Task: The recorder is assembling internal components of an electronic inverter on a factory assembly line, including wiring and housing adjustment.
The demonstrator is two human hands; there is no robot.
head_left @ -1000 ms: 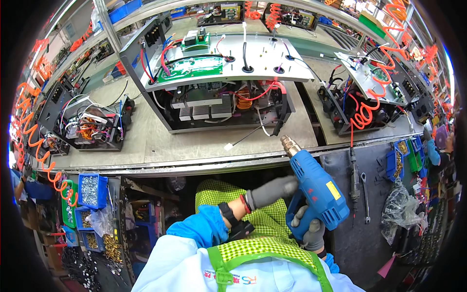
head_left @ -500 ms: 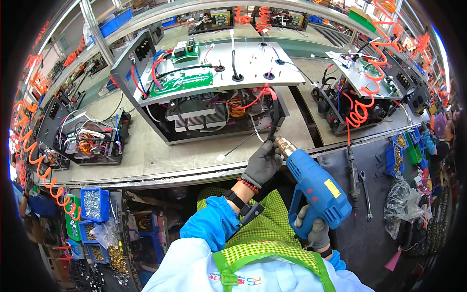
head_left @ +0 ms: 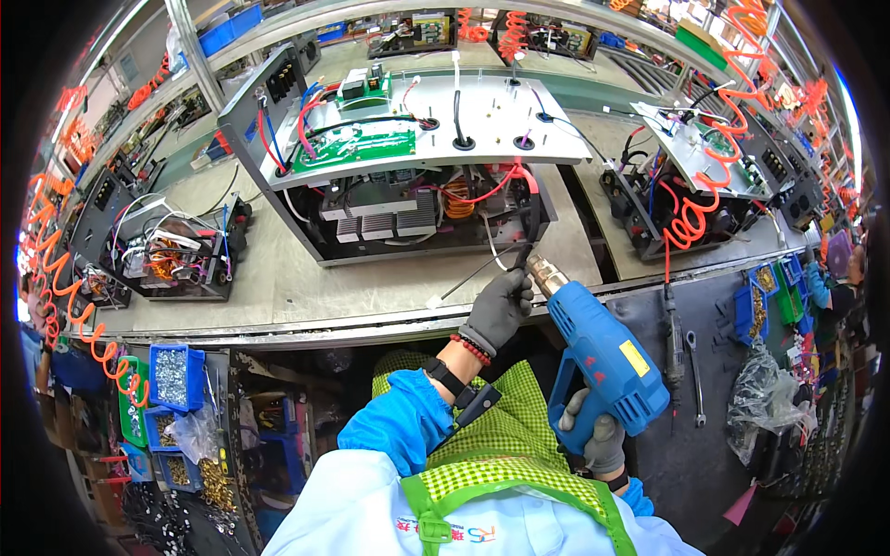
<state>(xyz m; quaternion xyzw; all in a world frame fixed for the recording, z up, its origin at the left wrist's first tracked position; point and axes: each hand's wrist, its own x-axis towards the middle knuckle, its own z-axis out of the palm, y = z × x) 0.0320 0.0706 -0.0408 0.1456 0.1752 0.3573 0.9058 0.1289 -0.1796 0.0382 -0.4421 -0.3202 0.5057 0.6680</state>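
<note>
In a grey glove, my left hand [head_left: 501, 310] pinches the lower end of a black cable [head_left: 532, 222] that hangs from the front of an opened machine chassis [head_left: 385, 250]. My right hand [head_left: 593, 431], also gloved, is wrapped round the handle of a blue heat gun [head_left: 607, 357]. The gun's metal nozzle points up and left, close beside the cable and my left fingertips. A red wire runs into the cable's upper part. Above the chassis lies a metal plate [head_left: 482, 120] carrying a green circuit board [head_left: 362, 141]. The cable's tip is hidden in my fingers.
Other opened chassis stand left [head_left: 185, 264] and right [head_left: 686, 208] on the bench [head_left: 269, 310]. A wrench [head_left: 695, 380] and a slim air tool [head_left: 672, 343] lie at right. Blue parts bins [head_left: 176, 375] are at lower left. Coiled orange hoses [head_left: 691, 222] hang nearby.
The view has shifted slightly, so the bench and chassis appear a little to the right. Both hands keep their hold, with the nozzle still beside the cable.
</note>
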